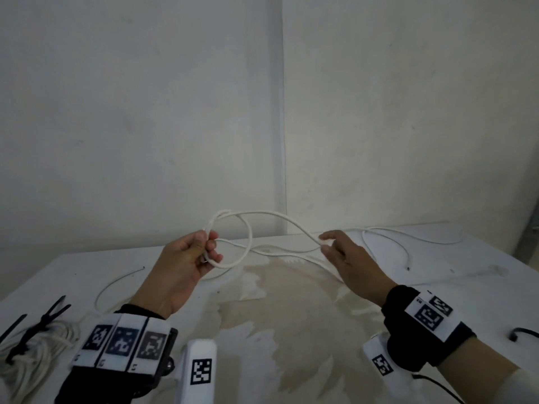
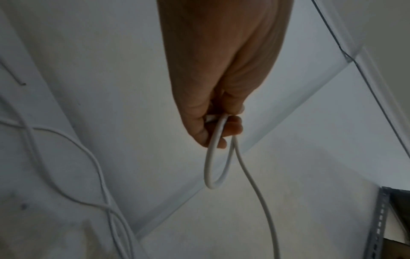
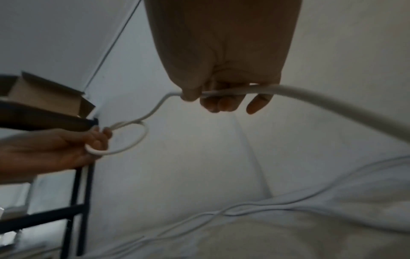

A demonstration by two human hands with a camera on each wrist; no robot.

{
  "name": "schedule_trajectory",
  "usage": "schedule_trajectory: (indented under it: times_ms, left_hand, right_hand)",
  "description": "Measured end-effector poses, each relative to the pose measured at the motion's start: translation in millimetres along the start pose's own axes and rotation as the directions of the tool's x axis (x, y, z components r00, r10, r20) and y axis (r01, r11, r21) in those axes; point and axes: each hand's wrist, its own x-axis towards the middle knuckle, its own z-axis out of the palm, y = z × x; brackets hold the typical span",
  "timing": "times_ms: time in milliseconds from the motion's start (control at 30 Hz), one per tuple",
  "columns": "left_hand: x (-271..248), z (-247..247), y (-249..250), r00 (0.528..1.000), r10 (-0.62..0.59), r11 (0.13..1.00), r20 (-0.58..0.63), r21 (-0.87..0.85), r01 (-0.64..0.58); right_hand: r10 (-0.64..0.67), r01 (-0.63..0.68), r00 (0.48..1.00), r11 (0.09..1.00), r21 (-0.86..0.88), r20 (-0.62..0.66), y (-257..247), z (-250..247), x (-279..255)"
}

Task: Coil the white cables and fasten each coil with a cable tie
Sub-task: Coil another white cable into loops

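Note:
A white cable (image 1: 264, 213) is held above the table (image 1: 466, 287) between both hands. My left hand (image 1: 208, 247) grips a small coil of it (image 1: 242, 252), the loop hanging from its curled fingers (image 2: 230, 129). My right hand (image 1: 328, 243) pinches the same cable a hand's width to the right, thumb and fingers closed round the strand (image 3: 221, 92). The rest of the cable trails off to the right along the table (image 1: 408, 231). In the right wrist view the left hand (image 3: 97, 138) with its loop (image 3: 133, 145) shows at left.
A finished white coil (image 1: 38, 348) bound with a black cable tie (image 1: 43, 319) lies at the near left. Another white cable (image 1: 116, 282) curves beside it. A loose black tie (image 1: 525, 333) lies at the right edge. A wall stands close behind the table.

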Motion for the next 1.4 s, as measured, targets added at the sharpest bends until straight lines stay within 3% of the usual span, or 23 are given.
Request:
schedule_trajectory:
  times_ms: [67,100,167,267,333,467,567,667,767,900,967,1033,1133,1200,1400]
  left_hand:
    - [0.8,-4.7,-0.7,1.0,0.003,1.0,-0.023,0.008,-0.003]
    - [1.0,-5.2,-2.2,1.0,0.004,1.0,-0.027,0.022,-0.003]
    - [1.9,-3.6,-5.7,0.999,0.017,0.999,-0.033,0.043,-0.016]
    - [3.0,2.5,-8.8,0.998,0.049,0.997,-0.04,0.058,-0.046]
    - [3.3,5.2,-10.0,0.996,0.071,0.993,-0.051,0.093,-0.067]
    - [2.6,9.8,-10.2,0.99,0.125,0.985,-0.066,0.131,-0.116]
    - [1.7,11.8,-10.8,0.986,0.156,0.978,-0.053,0.15,-0.147]
    - [1.1,15.6,-13.5,0.984,0.173,0.966,-0.034,0.2,-0.163]
    - [-2.7,22.1,-23.2,0.989,0.146,0.937,0.025,0.317,-0.146]
    - [-8.4,23.2,-32.3,0.99,0.013,0.881,0.143,0.466,-0.079]
    - [-8.2,19.2,-32.2,0.975,-0.044,0.841,0.217,0.536,-0.081]
    - [-10.1,18.7,-31.3,0.963,-0.083,0.822,0.255,0.564,-0.079]
    - [-13.1,20.8,-29.3,0.952,-0.143,0.864,0.271,0.503,-0.014]
    - [-14.7,21.2,-28.3,0.951,-0.177,0.9,0.254,0.432,0.053]
    - [-19.0,26.6,-25.3,0.928,-0.269,0.918,0.258,0.362,0.165]
  right_hand:
    - [-0.111,0.098,0.992,0.98,-0.174,-0.064,8.1,-1.6,0.2]
    - [-0.226,0.192,0.969,0.941,-0.277,-0.098,10.4,0.4,1.4]
    - [-0.406,0.338,0.913,0.805,-0.487,-0.038,9.0,9.9,3.9]
    - [-0.477,0.393,0.871,0.541,-0.743,0.113,-5.1,25.3,11.2]
    - [-0.462,0.44,0.858,0.441,-0.782,0.222,-13.4,33.2,13.7]
    - [-0.542,0.602,0.748,0.31,-0.736,0.383,-29.4,48.4,11.9]
    - [-0.608,0.657,0.679,0.253,-0.71,0.412,-39.6,58.4,8.0]
    - [-0.665,0.67,0.644,0.254,-0.698,0.377,-49.0,63.9,3.7]
    - [-0.734,0.715,0.564,0.203,-0.669,0.38,-59.7,68.7,3.4]
    - [-0.837,0.766,0.486,0.269,-0.584,0.25,-68.2,65.6,8.0]
    - [-0.835,0.747,0.517,0.332,-0.576,0.188,-67.6,62.0,10.4]
    - [-0.789,0.711,0.601,0.454,-0.536,0.129,-68.4,57.3,13.2]
    - [-0.701,0.653,0.712,0.645,-0.398,0.032,-70.4,50.9,17.1]
    - [-0.652,0.628,0.758,0.729,-0.272,0.001,-67.0,44.1,20.4]
    - [-0.681,0.629,0.73,0.701,-0.336,-0.056,-54.3,30.7,32.8]
